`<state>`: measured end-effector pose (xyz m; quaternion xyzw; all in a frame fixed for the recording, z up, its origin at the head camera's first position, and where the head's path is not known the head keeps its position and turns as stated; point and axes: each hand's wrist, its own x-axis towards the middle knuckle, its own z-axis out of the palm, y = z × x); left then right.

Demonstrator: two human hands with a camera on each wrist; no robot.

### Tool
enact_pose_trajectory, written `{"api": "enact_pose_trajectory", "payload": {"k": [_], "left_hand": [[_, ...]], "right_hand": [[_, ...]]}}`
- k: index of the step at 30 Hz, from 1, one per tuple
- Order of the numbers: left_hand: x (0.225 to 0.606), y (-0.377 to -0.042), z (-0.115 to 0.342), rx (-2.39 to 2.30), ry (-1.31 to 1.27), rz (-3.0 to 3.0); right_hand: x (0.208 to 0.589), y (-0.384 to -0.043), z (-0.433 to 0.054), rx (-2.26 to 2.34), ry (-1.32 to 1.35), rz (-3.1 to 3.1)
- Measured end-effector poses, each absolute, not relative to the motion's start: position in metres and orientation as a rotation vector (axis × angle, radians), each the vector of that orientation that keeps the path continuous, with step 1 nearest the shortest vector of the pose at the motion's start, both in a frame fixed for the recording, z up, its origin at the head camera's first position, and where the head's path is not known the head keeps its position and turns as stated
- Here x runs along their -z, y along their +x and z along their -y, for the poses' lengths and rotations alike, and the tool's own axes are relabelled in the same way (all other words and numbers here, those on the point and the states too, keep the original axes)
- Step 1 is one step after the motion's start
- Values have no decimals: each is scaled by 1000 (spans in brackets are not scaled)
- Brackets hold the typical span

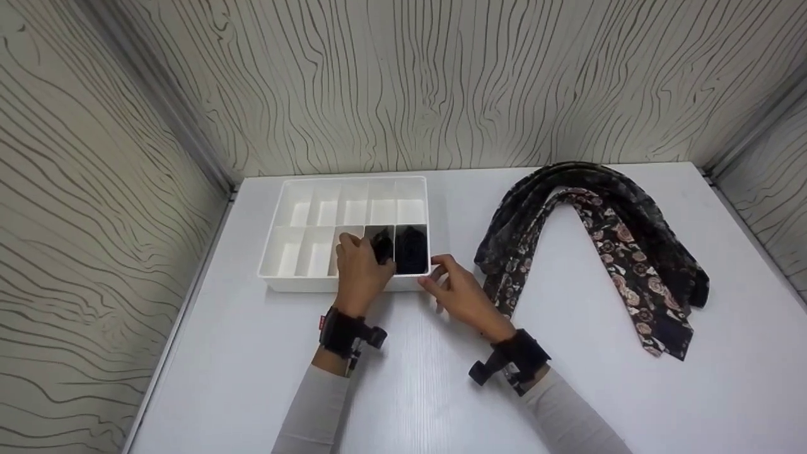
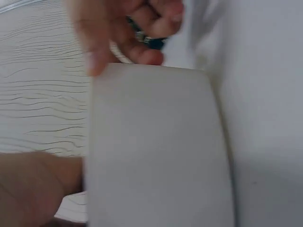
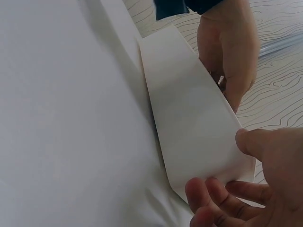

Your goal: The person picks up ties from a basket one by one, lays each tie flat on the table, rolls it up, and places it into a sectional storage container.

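Note:
A white divided box [image 1: 302, 284] stands toward the back of the table. Its near-right corner compartment holds a dark rolled necktie [image 1: 411, 249]. One compartment to the left lies a second dark roll [image 1: 381, 243], partly covered by my left hand [image 1: 364, 268]. That hand reaches down over the front row with bent fingers and thumb about this roll; the fingertips are hidden inside. My right hand [image 1: 459, 291] holds the box's near-right corner. In the right wrist view its thumb [image 3: 248, 144] lies at the rim, while the curled fingers [image 3: 227, 198] touch the end wall.
To the right, a flower-patterned necktie [image 1: 630, 265] and darker neckties [image 1: 586, 173] lie in an arch on the white table [image 1: 403, 403]. Wood-grain panels [image 1: 435, 82] rise behind the table and at both sides. The right forearm passes near the ties' left ends.

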<state>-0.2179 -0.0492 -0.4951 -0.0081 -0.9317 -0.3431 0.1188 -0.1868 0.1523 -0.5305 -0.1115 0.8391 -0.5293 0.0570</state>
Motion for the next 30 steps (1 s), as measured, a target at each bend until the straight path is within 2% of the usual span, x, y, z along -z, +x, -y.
{"api": "enact_pose_trajectory", "payload": {"k": [4,20,25,30], "left_hand": [[487,-220,56,1111,-15,2702],[490,-226,65,1054,56,2650],[492,-226,67,1082,57,2656],[495,-221,68,1139,37,2655]], "right_hand": [[530,-187,-153,1601,-335,-2545],[534,-186,-155,1592,-296,-2566],[527,-181,-160,1563,-269,-2805],[519,-179,-176,1347,-142,-3244]]}}
